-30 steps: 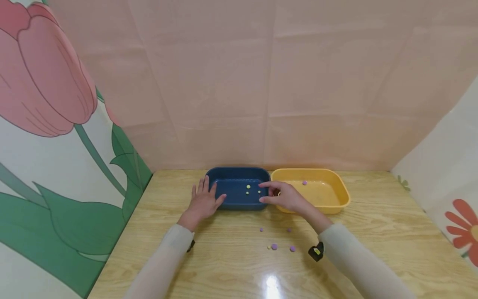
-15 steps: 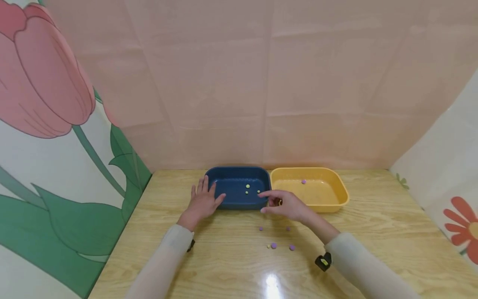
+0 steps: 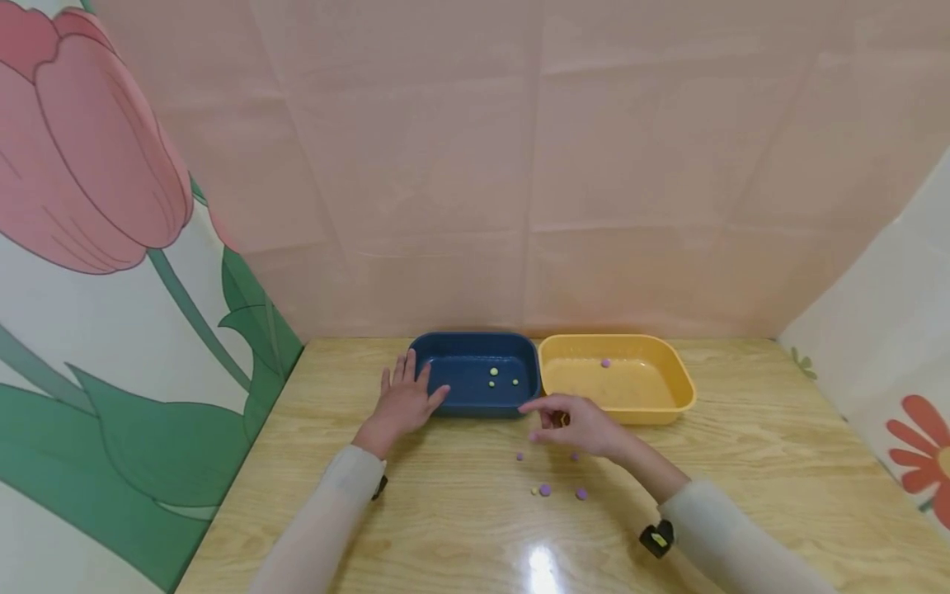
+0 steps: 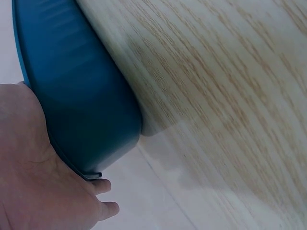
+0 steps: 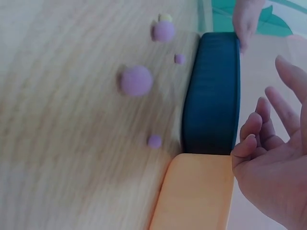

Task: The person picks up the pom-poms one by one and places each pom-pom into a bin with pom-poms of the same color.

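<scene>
My left hand [image 3: 403, 404] lies with fingers spread over the left end of a blue tray [image 3: 475, 411]; the left wrist view shows that hand [image 4: 48, 167] against the tray's rim. Inside the tray are three small yellow-green balls [image 3: 494, 372]. My right hand [image 3: 577, 425] hovers by the near corner where the blue tray meets a yellow tray [image 3: 653, 416]. Its thumb and index finger are apart with nothing between them, the other fingers bent. Several purple balls [image 5: 136, 80] and one yellow ball [image 3: 533, 491] lie on the table in front of it.
One purple ball [image 3: 605, 363] sits in the yellow tray. Both trays stand side by side at the back of the wood-grain table [image 3: 445, 528], against a pink sheet [image 3: 445, 165]. Flower-printed panels [image 3: 148, 429] flank the table.
My right hand has drawn back from over the blue tray, toward me and slightly right, to above the table at the trays' near side. My left hand stays in place.
</scene>
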The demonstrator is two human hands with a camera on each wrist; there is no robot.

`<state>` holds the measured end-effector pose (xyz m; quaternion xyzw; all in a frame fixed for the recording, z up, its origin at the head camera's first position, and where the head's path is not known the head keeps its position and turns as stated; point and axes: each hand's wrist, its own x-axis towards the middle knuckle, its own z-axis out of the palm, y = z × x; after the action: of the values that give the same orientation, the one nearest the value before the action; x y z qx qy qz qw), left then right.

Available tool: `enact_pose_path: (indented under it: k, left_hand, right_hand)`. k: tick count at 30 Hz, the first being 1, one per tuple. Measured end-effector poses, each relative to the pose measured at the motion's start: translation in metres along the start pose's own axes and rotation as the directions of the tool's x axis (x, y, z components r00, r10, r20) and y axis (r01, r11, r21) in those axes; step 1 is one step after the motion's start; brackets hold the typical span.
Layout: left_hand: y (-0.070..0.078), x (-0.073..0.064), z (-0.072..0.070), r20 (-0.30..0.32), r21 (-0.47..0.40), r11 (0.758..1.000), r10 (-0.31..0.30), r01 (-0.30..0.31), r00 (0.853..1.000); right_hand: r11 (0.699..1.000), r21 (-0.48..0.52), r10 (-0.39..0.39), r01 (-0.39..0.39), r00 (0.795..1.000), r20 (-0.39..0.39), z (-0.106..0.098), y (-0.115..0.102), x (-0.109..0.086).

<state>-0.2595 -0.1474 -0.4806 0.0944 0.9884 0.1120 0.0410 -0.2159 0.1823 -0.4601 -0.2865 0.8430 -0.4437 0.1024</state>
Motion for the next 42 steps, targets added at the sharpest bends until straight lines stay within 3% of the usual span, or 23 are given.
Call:
enact_pose_path:
  k: [18,31,38,42]
  left_hand:
    - [0.0,0.001,0.0,0.007,0.014,1.0,-0.002,0.002,1.0]
    - [0.003,-0.002,-0.003,-0.006,0.004,1.0,0.006,-0.006,1.0]
    - [0.002,-0.001,-0.001,-0.006,0.011,1.0,0.002,-0.002,1.0]
    - [0.002,-0.001,-0.001,-0.002,0.004,1.0,0.0,0.0,1.0]
  right_hand:
    - [0.995,0.002,-0.102,0.103,0.991,0.087,0.013,0.013,-0.014]
    - [0.997,-0.042,-0.061,0.07,0.98,0.188,0.02,0.019,-0.019]
    - [0.995,0.014,-0.1,0.1,0.971,0.215,0.024,0.019,-0.021]
    - [0.994,-0.025,-0.098,0.106,0.969,0.226,0.025,0.02,-0.021]
